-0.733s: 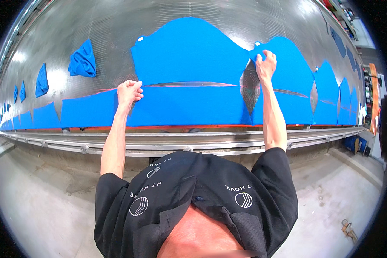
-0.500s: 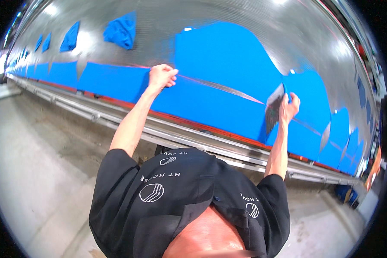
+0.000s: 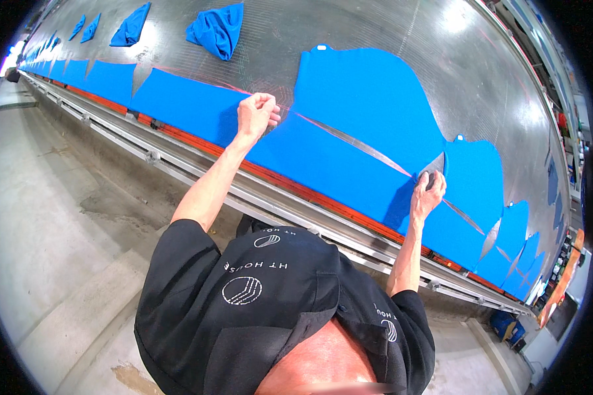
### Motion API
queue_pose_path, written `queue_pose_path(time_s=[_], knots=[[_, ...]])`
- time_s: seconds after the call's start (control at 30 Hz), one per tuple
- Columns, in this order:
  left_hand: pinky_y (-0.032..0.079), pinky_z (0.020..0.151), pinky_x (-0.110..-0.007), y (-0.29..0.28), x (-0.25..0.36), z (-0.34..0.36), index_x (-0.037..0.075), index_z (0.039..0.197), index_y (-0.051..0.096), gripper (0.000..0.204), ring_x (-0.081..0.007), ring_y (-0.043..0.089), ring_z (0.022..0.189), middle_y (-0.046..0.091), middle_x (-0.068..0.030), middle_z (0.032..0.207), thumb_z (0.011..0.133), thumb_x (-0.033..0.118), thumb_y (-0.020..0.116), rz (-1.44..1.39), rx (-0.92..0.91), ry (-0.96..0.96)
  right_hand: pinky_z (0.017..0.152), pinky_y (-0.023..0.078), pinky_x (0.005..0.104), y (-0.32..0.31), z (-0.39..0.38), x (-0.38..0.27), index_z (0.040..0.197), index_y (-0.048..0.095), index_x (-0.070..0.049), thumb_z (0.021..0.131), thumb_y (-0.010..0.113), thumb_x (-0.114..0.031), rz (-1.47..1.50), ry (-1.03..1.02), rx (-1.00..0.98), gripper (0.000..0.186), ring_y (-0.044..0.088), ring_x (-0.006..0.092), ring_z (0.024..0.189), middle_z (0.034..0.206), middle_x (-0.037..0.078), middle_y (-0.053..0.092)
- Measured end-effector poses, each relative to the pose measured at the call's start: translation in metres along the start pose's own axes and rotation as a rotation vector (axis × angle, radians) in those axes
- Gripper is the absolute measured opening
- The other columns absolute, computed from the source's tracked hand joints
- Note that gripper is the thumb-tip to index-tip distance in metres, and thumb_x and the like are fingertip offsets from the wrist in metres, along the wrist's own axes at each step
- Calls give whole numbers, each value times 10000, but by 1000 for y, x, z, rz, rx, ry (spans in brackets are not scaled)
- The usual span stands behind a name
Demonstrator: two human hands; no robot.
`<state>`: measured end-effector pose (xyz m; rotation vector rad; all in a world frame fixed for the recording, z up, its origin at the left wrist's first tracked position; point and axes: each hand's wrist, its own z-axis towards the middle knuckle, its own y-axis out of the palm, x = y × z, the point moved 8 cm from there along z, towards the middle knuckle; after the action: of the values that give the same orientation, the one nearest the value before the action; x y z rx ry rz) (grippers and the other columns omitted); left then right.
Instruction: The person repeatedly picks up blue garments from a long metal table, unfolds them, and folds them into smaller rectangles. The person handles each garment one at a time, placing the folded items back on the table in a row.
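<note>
A: ok, head view, what was where?
B: Big curved blue panel (image 3: 369, 99) lay on the bench (image 3: 389, 26). Left hand (image 3: 255, 117) was just left of its lower left corner, fingers curled, couldn't tell if gripping.
A: And the right hand (image 3: 429, 191)?
B: Just below its lower right corner, fingers bent, grip unclear too. Blue strip (image 3: 329, 161) ran below it, crumpled cloth (image 3: 219, 31) left.

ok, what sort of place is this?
Probably a garment or textile workshop: flat, cut blue fabric pieces repeat along a long dark table, with metal rails along its near edge.
</note>
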<state>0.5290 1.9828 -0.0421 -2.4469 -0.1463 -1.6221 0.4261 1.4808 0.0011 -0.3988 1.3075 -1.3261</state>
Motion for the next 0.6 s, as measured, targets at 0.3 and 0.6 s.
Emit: queue_pose_path(time_s=[0.3,0.6], knots=[[493,516,-227,-19,10,-13,20,1023,666,178,-85,637,637,705,-57,834,918,161,637,233,121,100,1157,67,582,79,-30,-99,1483,276,26,946,483,-524,-267,-278,-330,797,80,418,1467,1582,206,175],[522,697,-309,-70,15,-95,-1,991,675,149,-178,663,773,704,-108,877,879,97,662,466,381,429,1133,-1,637,144,-79,-247,1440,342,59,857,592,-559,-50,-594,-407,885,50,423,1469,1566,232,192]])
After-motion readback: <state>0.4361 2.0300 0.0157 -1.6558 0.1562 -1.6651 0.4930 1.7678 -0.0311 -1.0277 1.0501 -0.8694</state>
